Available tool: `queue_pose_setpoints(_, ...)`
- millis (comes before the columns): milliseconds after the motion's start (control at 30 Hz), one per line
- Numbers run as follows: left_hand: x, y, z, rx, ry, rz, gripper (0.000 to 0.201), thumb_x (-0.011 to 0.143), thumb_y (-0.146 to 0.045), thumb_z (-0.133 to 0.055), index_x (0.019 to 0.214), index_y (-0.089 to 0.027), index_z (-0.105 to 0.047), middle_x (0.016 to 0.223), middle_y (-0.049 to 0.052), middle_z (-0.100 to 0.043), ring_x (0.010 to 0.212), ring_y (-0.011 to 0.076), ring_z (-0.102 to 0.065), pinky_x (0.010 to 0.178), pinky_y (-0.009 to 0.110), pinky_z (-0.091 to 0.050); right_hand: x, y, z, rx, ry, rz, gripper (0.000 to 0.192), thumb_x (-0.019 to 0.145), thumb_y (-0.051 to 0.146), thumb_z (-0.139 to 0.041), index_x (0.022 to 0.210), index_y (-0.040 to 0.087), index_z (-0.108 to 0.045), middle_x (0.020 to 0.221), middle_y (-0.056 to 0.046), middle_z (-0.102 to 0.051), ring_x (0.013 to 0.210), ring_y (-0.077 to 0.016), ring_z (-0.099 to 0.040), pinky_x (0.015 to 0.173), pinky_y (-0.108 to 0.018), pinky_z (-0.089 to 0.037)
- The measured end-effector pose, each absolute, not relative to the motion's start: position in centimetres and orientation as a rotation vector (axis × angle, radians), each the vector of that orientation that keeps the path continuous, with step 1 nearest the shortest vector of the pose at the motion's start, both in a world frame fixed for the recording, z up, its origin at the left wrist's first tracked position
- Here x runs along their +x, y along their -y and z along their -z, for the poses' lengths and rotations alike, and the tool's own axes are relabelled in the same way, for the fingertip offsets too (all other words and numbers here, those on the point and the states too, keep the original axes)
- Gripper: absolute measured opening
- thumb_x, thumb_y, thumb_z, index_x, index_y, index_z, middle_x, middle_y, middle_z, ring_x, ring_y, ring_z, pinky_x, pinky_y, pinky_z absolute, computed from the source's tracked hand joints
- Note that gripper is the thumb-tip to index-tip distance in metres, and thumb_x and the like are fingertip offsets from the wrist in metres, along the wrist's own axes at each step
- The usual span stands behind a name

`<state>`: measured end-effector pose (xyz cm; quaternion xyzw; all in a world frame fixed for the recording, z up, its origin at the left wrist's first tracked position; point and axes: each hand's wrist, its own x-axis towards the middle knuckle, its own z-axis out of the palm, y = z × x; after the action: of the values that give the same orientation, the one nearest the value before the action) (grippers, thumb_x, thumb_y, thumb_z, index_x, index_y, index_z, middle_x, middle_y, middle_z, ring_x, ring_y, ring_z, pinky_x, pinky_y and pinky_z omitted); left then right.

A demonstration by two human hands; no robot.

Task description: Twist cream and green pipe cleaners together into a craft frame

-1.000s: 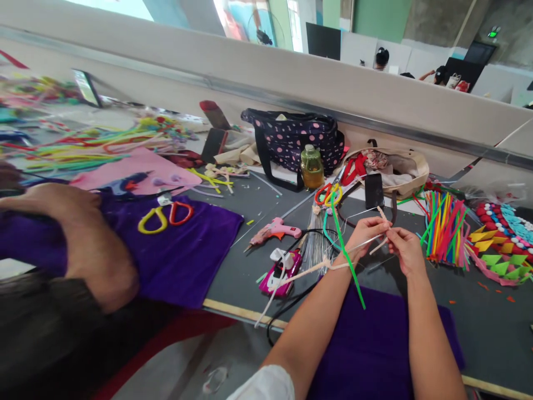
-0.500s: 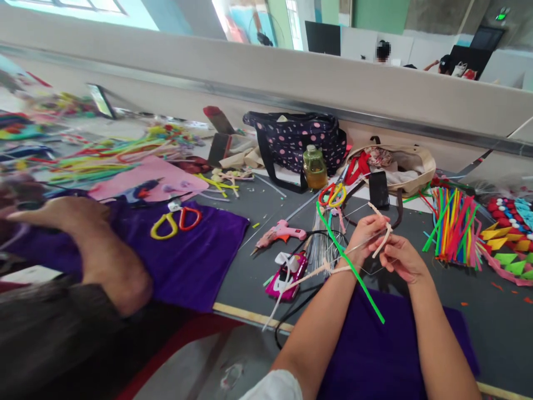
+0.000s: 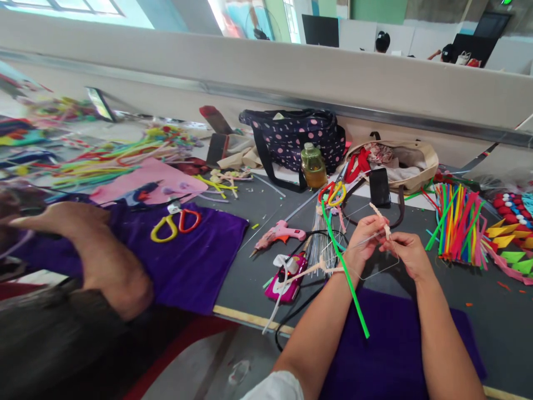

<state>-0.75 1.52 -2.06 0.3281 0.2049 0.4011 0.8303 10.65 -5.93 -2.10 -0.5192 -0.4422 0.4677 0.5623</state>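
hands draw closer over the purple cloth

both hands have come nearer each other since half a second ago, and the cream stem between them now stands steeper; the green stem has swung down to point toward the near edge; largest, the grey table (image 3: 258,261) carries a purple cloth (image 3: 195,261) on the left with yellow and red loops (image 3: 175,223) lying on it, a co-worker's arm (image 3: 95,250) resting on its far end; a second purple cloth (image 3: 395,344) lies under the person's forearms; a polka-dot bag (image 3: 291,136) stands at the back wall, a yellow bottle (image 3: 313,165) just in front of it; a bundle of coloured stems (image 3: 456,225) lies to the right; a pink glue gun (image 3: 280,232) lies mid-table; the left hand (image 3: 363,240) is curled, pinching the cream pipe cleaner (image 3: 380,216) along with a thin wire and the green pipe cleaner (image 3: 345,272); the right hand (image 3: 410,253) is closed, fingertips gripping the same cream pipe cleaner just beside the left, above the near cloth.
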Motion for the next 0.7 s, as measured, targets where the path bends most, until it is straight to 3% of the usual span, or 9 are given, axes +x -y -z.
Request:
queue_pose_setpoints(133, -0.9, -1.7, 1.9, 0.723, -0.397, -0.854, 0.032, 0.056, -0.036, -0.083, 0.064, -0.012, -0.064, 0.058, 0.0, -0.056, 0.051, 0.0076, -0.049, 0.053, 0.023, -0.038, 11.7, 6.4, 1.5, -1.342, 1.161, -0.802, 0.01, 0.071, 0.033, -0.073, 0.073, 0.023, -0.077, 0.068, -0.002, -0.072, 0.062, -0.017, -0.062, 0.062, -0.028, -0.048)
queue_pose_setpoints(333, -1.5, -2.1, 1.7, 0.857, -0.367, -0.824, 0.03, 0.056, -0.033, -0.084, 0.062, -0.011, -0.064, 0.059, 0.001, -0.056, 0.054, 0.0069, -0.048, 0.055, 0.021, -0.035, 12.9, 7.0, 0.8, -1.437, 1.414, -0.381, 0.006, 0.077, 0.031, -0.072, 0.08, 0.031, -0.077, 0.075, -0.002, -0.071, 0.078, -0.0212, -0.058, 0.074, -0.034, -0.044)
queue_pose_setpoints(700, -1.7, -2.2, 1.7, 0.967, -0.346, -0.772, 0.033, 0.066, -0.039, -0.078, 0.066, -0.01, -0.063, 0.061, 0.002, -0.057, 0.054, 0.0077, -0.047, 0.053, 0.022, -0.032, 14.0, 7.4, 0.5, -1.436, 1.454, -0.337, 0.012, 0.082, 0.034, -0.067, 0.077, 0.025, -0.071, 0.077, -0.002, -0.069, 0.08, -0.0201, -0.058, 0.074, -0.034, -0.045)
